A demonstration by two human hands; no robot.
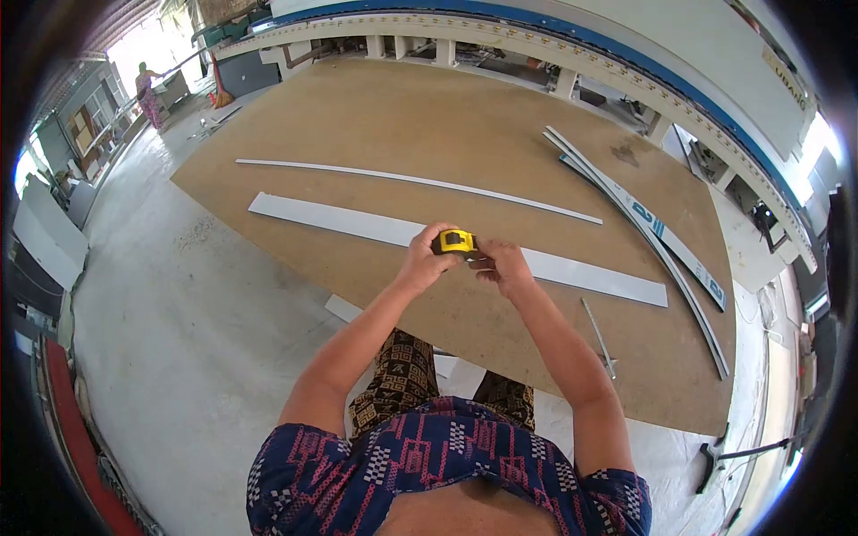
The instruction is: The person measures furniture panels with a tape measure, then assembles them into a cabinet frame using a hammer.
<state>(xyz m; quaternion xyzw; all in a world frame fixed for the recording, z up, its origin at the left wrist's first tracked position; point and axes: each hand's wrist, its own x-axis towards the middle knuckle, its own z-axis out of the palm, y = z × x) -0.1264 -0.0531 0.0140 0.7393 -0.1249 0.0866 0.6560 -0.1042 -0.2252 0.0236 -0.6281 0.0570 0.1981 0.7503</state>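
Note:
My left hand (424, 261) is closed round a yellow and black tape measure (457, 241), held up over the near part of the brown board. My right hand (504, 265) pinches at the right side of the tape measure, where its front end is; whether any blade is pulled out cannot be made out. Beneath both hands lies a wide, light grey strip (590, 276), partly covered by them. Farther back, a narrow white strip (420, 181) lies on the board. A thin metal tool like a caliper (597, 335) rests right of my right forearm.
Several long strips with printed film (648, 219) overlap at the right of the brown board (375, 107). A large machine with a blue-edged beam (572, 54) stands behind it. Far left, another person (148, 94) stands near a broom (221, 87).

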